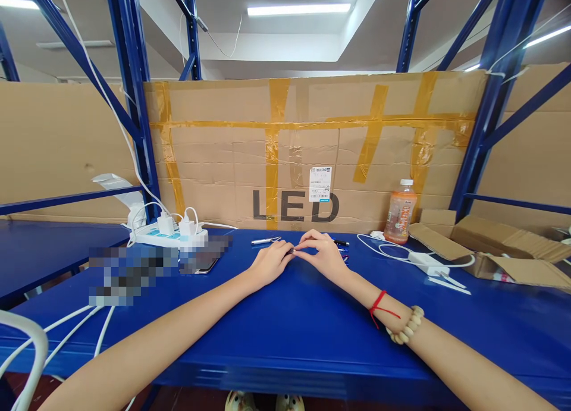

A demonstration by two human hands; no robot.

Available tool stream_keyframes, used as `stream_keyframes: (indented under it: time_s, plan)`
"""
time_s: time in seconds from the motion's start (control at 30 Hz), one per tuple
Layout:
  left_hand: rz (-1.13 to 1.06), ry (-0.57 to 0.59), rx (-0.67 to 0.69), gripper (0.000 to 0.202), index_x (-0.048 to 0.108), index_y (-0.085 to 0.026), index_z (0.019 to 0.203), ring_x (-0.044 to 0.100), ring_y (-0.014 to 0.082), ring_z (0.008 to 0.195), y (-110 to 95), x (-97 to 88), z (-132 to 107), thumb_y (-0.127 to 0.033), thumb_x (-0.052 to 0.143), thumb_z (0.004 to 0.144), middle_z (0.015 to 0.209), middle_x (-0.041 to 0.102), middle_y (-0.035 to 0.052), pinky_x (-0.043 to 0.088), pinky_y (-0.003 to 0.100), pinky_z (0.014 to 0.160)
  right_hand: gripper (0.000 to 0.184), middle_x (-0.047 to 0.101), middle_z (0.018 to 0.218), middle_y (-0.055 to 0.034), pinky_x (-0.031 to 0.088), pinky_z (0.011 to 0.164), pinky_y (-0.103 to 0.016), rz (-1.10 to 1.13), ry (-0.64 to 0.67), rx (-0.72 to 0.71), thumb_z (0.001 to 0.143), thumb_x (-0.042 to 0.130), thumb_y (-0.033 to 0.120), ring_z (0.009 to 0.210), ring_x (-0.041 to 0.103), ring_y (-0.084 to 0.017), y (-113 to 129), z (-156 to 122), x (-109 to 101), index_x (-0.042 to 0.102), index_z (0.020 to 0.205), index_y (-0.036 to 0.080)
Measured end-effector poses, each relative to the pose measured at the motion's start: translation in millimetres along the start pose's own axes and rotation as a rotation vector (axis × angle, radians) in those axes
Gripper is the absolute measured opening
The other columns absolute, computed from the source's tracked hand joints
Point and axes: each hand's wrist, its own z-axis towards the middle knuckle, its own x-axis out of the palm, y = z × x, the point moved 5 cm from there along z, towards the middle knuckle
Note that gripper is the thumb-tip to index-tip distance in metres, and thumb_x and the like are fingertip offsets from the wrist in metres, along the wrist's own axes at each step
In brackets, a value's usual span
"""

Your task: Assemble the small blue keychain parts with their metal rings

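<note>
- Piece (292,251), small and dark, is held between the two hands, just above the shelf (289,328); it is too small and too covered to identify.
- Right hand (325,256): thumb and forefinger pinch the piece at their tips, the other fingers arched clear, perhaps to leave its far side uncovered.
- Left hand (270,264): fingers pressed together and bent, tips at the piece; its thumb is mostly hidden, so I cannot tell whether it grips too. Meeting from both sides probably steadies so small a thing.
- Silver pen (264,241) lies just beyond the left hand, dark pen (341,242) just beyond the right, both seemingly within easy reach.
- Phone (207,269), partly blurred, lies left of the hands, near the power strip (147,235), whose plugs (166,223) suggest why cables gather there.
- Adapter (423,261), bottle (399,213) and open box (484,266) sit well to the right, likely to spare working room.
- Cardboard (214,179) stands behind, apparently as a screen.
</note>
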Motion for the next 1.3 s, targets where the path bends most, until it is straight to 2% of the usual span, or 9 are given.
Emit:
stream_keyframes:
  time_s: [0.2, 0.47, 0.67, 0.8, 0.9, 1.1, 1.2, 1.3]
  plan:
    - [0.005, -0.006, 0.018, 0.025, 0.05, -0.019, 0.093, 0.052, 0.0158, 0.087, 0, -0.5, 0, -0.032, 0.029, 0.089, 0.089, 0.055, 0.0026, 0.043, 0.027, 0.071, 0.017, 0.058, 0.086, -0.002, 0.035, 0.073, -0.027, -0.055, 0.046, -0.022, 0.078, 0.056, 0.035, 0.08, 0.054, -0.013, 0, -1, 0, 0.066, 0.076, 0.022]
    - [0.001, 0.0, 0.045, 0.022, 0.05, -0.019, 0.094, 0.051, 0.0151, 0.087, 1, 1.5, 0, -0.028, 0.031, 0.089, 0.09, 0.054, 0.003, 0.043, 0.026, 0.072, 0.02, 0.056, 0.098, -0.0042, 0.035, 0.074, -0.028, -0.192, 0.206, -0.086, 0.083, 0.049, 0.032, 0.088, 0.051, -0.014, 8, -1, 5, 0.066, 0.082, 0.023]
    - [0.025, 0.016, 0.036, 0.02, 0.051, -0.019, 0.094, 0.051, 0.0169, 0.091, 1, 2.9, 0, -0.026, 0.033, 0.087, 0.092, 0.053, 0.0037, 0.044, 0.028, 0.074, 0.017, 0.055, 0.099, -0.0034, 0.035, 0.075, -0.027, -0.178, 0.214, -0.099, 0.081, 0.051, 0.03, 0.089, 0.051, -0.014, 10, -2, 6, 0.064, 0.076, 0.021]
    - [-0.01, -0.002, -0.022, 0.019, 0.051, -0.018, 0.093, 0.052, 0.0165, 0.092, 4, 1.8, 0, -0.025, 0.034, 0.087, 0.094, 0.053, 0.0039, 0.044, 0.028, 0.077, 0.017, 0.055, 0.096, -0.0021, 0.035, 0.075, -0.026, -0.154, 0.173, -0.017, 0.079, 0.053, 0.036, 0.086, 0.052, -0.013, 4, -1, 2, 0.063, 0.083, 0.022]
    - [-0.064, -0.011, -0.068, 0.019, 0.051, -0.019, 0.093, 0.052, 0.0158, 0.094, 7, 1.5, 0, -0.023, 0.033, 0.087, 0.098, 0.053, 0.0029, 0.044, 0.027, 0.078, 0.026, 0.056, 0.098, -0.0026, 0.035, 0.075, -0.028, -0.238, 0.163, 0.079, 0.076, 0.056, 0.041, 0.086, 0.053, -0.014, -7, 0, -3, 0.061, 0.094, 0.024]
    - [-0.108, -0.021, -0.062, 0.022, 0.051, -0.022, 0.095, 0.05, 0.0152, 0.1, 5, -2.1, -1, -0.018, 0.031, 0.087, 0.102, 0.055, 0.0016, 0.041, 0.027, 0.086, 0.039, 0.057, 0.105, -0.0081, 0.031, 0.083, -0.036, -0.477, 0.344, 0.269, 0.074, 0.055, 0.044, 0.098, 0.049, -0.022, -36, -7, -1, 0.06, 0.103, 0.018]
    - [-0.102, -0.025, -0.064, 0.022, 0.051, -0.022, 0.095, 0.049, 0.0158, 0.103, 5, -3.5, -1, -0.018, 0.031, 0.087, 0.101, 0.056, 0.0014, 0.038, 0.029, 0.09, 0.035, 0.058, 0.104, -0.0105, 0.03, 0.083, -0.038, -0.556, 0.415, 0.334, 0.079, 0.049, 0.043, 0.098, 0.048, -0.025, -41, -11, 1, 0.064, 0.095, 0.016]
    - [-0.093, -0.029, -0.055, 0.022, 0.051, -0.022, 0.095, 0.049, 0.0158, 0.102, 4, -3.4, 0, -0.018, 0.031, 0.087, 0.101, 0.056, 0.0014, 0.039, 0.029, 0.09, 0.027, 0.06, 0.098, -0.0101, 0.03, 0.079, -0.038, -0.599, 0.452, 0.346, 0.082, 0.046, 0.034, 0.094, 0.049, -0.024, -40, -11, 1, 0.067, 0.086, 0.018]
